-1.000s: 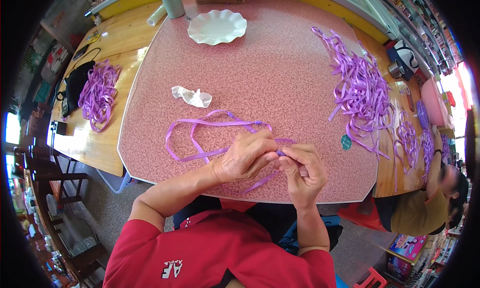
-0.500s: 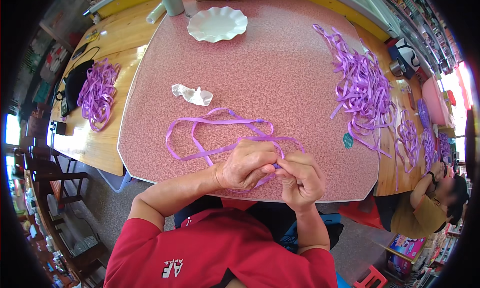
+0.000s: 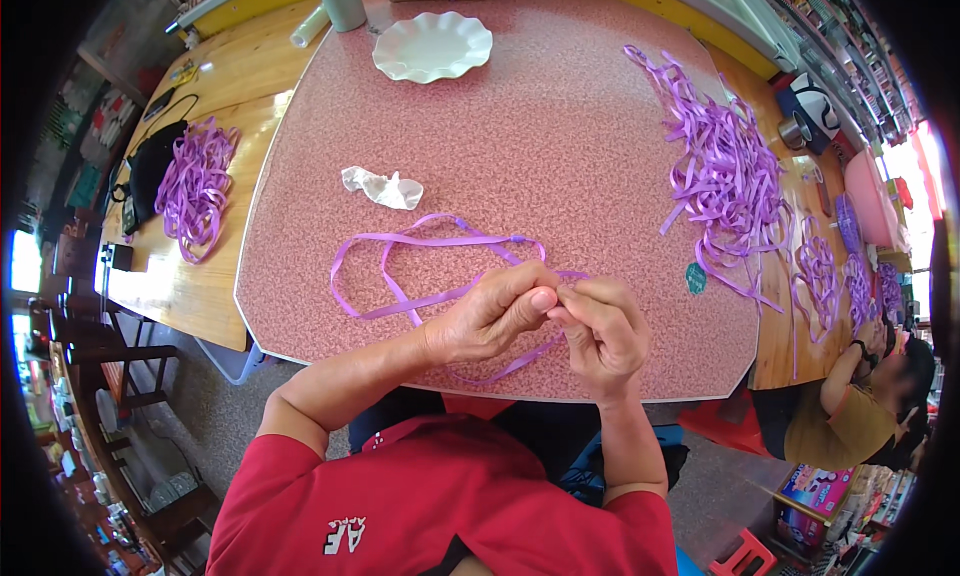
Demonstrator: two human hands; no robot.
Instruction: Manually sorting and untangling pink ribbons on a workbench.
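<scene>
Head view: left hand (image 3: pixel 495 314) and right hand (image 3: pixel 598 328) fingers both pinch one purple ribbon (image 3: pixel 420 244) at frame centre; its loops trail left across the tabletop (image 3: pixel 560 146).

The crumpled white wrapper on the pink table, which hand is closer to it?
Left. The left hand sits just below and to the right of the crumpled white wrapper. The right hand is farther right, beyond the left hand.

The counter (image 3: pixel 560 146) was pink with fine speckles. A looped ribbon (image 3: pixel 420 241) at its centre was purple, like the ribbon heap (image 3: pixel 720 176) at two o'clock. The scalloped plate (image 3: pixel 432 48) at twelve o'clock was white; the sleeve (image 3: pixel 440 496) was red.
</scene>
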